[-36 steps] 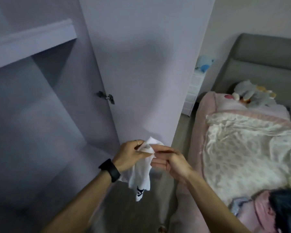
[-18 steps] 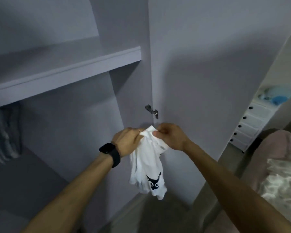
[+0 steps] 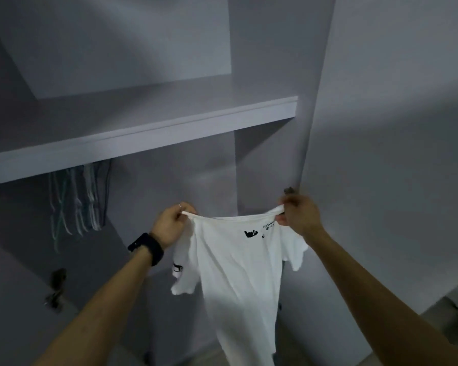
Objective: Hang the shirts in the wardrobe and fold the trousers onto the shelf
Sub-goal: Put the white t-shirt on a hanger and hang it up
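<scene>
A small white T-shirt (image 3: 238, 270) with little black cat prints hangs spread out in front of the open wardrobe. My left hand (image 3: 171, 224) pinches its left shoulder and my right hand (image 3: 299, 216) pinches its right shoulder, stretching the neckline flat between them. The shirt's body and both short sleeves dangle below. A wardrobe shelf (image 3: 148, 136) runs across above my hands.
Several hangers (image 3: 77, 204) hang under the shelf at the left, dim and blurred. The open wardrobe door (image 3: 394, 154) stands at the right, with a hinge (image 3: 288, 191) just behind my right hand. Another hinge (image 3: 55, 289) sits low on the left panel.
The view has swung from the bed up into the wardrobe. My hands have risen and moved apart, spreading the bunched shirt out by its shoulders.
</scene>
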